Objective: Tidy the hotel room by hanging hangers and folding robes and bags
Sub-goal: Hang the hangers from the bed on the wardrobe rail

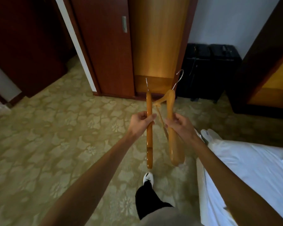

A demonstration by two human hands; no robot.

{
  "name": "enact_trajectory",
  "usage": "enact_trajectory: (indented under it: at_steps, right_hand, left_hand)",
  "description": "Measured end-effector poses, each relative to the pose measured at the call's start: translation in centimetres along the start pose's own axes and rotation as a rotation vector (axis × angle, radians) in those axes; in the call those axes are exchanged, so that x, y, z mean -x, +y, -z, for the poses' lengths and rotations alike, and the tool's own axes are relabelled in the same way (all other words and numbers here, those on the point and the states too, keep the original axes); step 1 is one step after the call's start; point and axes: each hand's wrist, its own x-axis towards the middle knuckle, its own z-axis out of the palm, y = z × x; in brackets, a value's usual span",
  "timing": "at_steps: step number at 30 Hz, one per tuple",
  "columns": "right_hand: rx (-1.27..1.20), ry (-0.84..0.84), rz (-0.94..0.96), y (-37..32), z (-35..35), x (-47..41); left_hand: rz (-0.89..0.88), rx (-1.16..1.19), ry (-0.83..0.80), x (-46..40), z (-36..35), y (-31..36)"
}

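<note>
My left hand [141, 122] grips a wooden hanger [149, 144] seen edge-on, its metal hook pointing up and away. My right hand [178, 123] holds a second wooden hanger [173, 144] by one arm, its silver hook [178, 79] curving toward the wardrobe. Both hangers are held out in front of me, side by side and a little apart. Straight ahead stands the wardrobe [157, 46], its sliding door [104, 46] pushed left so a lit pale-wood interior shows.
A white-sheeted bed [252, 168] runs along my right side. A black cabinet [207, 70] stands right of the wardrobe. Patterned yellow-green carpet [55, 136] covers the floor. My leg and white shoe [148, 177] step forward below the hangers. A dark doorway opens at left.
</note>
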Motion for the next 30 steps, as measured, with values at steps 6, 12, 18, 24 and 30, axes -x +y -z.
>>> enact_trajectory:
  at_steps: [6,12,18,24,30]
  right_hand:
    - [0.039,-0.015,0.039,-2.8,-0.6,-17.9]
    - [0.034,-0.012,0.048,-5.2,-1.9,-31.8]
    - [0.036,-0.027,0.044,-5.8,-4.1,-45.0]
    - [0.099,-0.031,0.058,-6.3,-6.6,-60.7]
    - [0.086,0.022,0.045,-9.4,-6.5,-74.9]
  left_hand:
    - [-0.011,-0.014,0.005,-16.4,3.4,3.9]
    - [-0.015,-0.009,0.059,-28.9,6.9,6.1]
    - [-0.016,0.029,0.06,-41.6,10.7,6.8]
    - [-0.046,0.037,-0.004,-58.0,15.4,8.2]
    - [-0.091,0.04,-0.055,-73.5,19.0,12.1]
